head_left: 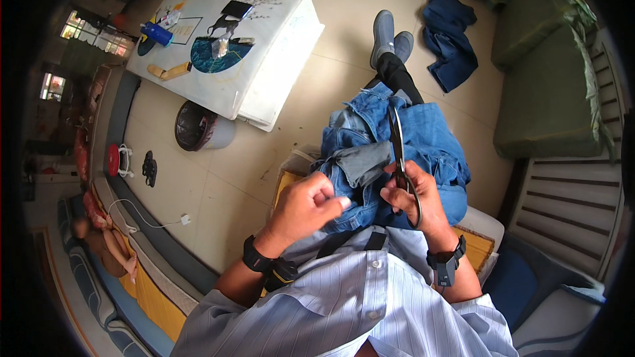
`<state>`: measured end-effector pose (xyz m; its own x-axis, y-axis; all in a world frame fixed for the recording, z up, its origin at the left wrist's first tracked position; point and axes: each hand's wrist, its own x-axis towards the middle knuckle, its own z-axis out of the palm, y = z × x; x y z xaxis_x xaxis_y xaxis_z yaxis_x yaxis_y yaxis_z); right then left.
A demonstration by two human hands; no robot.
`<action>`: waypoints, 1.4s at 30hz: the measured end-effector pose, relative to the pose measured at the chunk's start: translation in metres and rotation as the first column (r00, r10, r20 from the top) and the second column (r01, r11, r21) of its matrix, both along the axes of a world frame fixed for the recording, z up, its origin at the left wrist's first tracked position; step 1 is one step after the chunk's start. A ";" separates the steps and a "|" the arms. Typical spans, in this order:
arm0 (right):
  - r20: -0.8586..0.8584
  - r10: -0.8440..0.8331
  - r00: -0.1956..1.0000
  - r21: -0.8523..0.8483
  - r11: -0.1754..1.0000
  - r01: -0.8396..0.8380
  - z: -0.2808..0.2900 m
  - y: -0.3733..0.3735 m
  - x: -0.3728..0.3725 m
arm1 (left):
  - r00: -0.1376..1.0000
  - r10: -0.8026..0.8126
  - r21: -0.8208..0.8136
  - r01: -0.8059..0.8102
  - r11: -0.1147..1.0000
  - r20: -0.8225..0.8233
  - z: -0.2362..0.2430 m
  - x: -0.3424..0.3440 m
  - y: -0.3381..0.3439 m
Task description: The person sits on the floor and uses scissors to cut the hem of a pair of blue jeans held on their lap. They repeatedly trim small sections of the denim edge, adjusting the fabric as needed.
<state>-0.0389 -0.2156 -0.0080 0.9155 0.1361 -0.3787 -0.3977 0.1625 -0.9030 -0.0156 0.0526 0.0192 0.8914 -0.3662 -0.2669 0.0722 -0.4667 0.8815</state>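
Blue denim jeans [426, 132] lie bunched across my lap, with a grey pocket-like piece of cloth [364, 162] showing on top. My right hand [423, 201] grips a pair of scissors [397, 137] by the dark handles, the blades pointing away from me over the denim and looking nearly closed together. To the left, my left hand [299, 210] is curled with its thumb toward the jeans' near left edge. Whatever its fingers may hold is hidden.
Another pair of dark blue jeans [451, 39] lies on the floor at the far right. A white table [291, 10] with a blue bottle [157, 33] stands at the far left, a bin [221, 133] beside it. A person [106, 251] sits at the left; a green-covered seat [542, 112] is at the right.
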 end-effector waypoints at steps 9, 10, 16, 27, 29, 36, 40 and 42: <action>0.102 0.188 0.977 -0.172 0.971 -0.168 0.004 -0.007 -0.011 | 0.991 -0.067 0.142 0.050 0.989 0.115 -0.015 -0.007 0.006; 0.098 0.218 0.971 -0.178 0.964 -0.198 0.010 -0.008 -0.011 | 0.999 -0.037 0.042 0.037 0.998 0.011 -0.018 -0.008 0.012; 0.077 0.348 0.934 -0.168 0.928 -0.332 0.013 -0.017 -0.019 | 0.969 0.114 -0.284 -0.175 0.943 -0.220 -0.022 -0.012 0.026; -0.010 0.521 0.853 -0.038 0.853 -0.521 0.002 -0.033 -0.030 | 0.873 0.005 -0.543 -0.309 0.781 -0.488 -0.006 -0.008 0.038; -0.055 0.541 0.839 0.077 0.840 -0.537 0.009 -0.033 -0.032 | 0.876 0.024 -0.511 -0.303 0.805 -0.482 -0.004 -0.010 0.042; 0.047 0.710 0.703 -0.064 0.704 -0.707 0.015 -0.034 -0.029 | 0.909 0.025 -0.260 -0.145 0.955 -0.417 -0.008 -0.017 0.047; 0.035 0.744 0.668 -0.149 0.664 -0.732 0.027 -0.031 -0.022 | 0.900 0.015 -0.117 -0.073 0.990 -0.435 -0.004 -0.023 0.040; 0.022 0.750 0.661 -0.129 0.657 -0.742 0.032 -0.028 -0.021 | 0.889 0.017 -0.096 -0.069 0.993 -0.458 0.001 -0.025 0.036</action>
